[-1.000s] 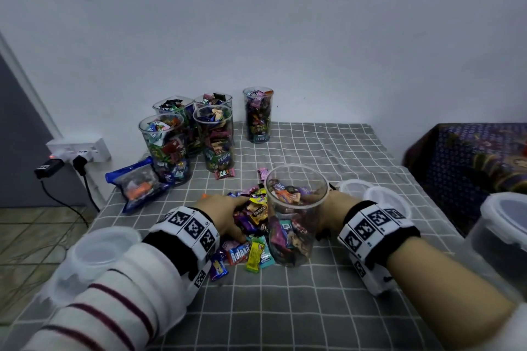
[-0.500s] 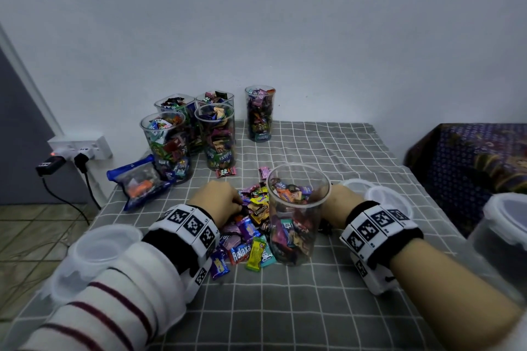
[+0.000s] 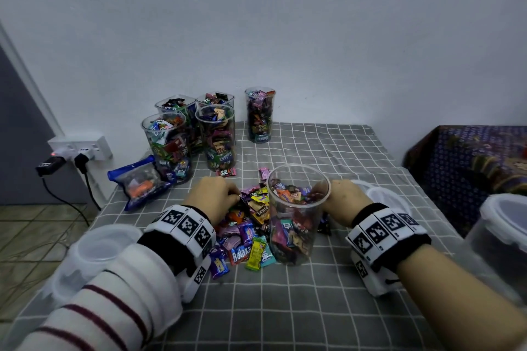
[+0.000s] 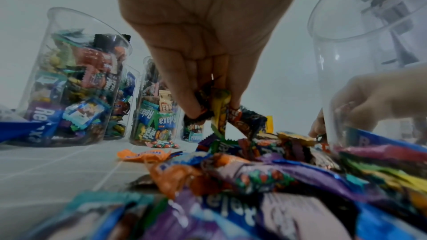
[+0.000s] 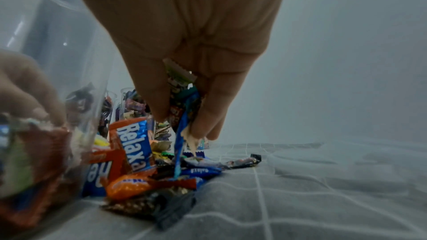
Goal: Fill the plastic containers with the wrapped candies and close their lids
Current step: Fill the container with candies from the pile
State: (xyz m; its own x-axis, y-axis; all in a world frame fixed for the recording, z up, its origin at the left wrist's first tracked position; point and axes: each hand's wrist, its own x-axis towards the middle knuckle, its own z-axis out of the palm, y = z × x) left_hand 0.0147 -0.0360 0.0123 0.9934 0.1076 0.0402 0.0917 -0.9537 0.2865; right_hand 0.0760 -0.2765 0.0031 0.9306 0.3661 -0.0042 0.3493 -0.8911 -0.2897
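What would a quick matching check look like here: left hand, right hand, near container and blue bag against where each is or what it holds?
Column 1:
1. left hand
2. right hand
3. near container
4. blue bag

Column 2:
A. partly filled, no lid on
B. lying left of the filled containers
C. candies in its grip, left of the near container
D. candies in its grip, right of the near container

Pairs: 1-C, 2-D, 3-A, 4-B

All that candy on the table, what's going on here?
A person is packing wrapped candies into clear plastic containers. The left hand pinches a few candies from the loose pile, and the right hand grips a few more on the other side of the open container, which is partly full. Five full containers stand at the back without lids. Loose lids lie beside the right wrist.
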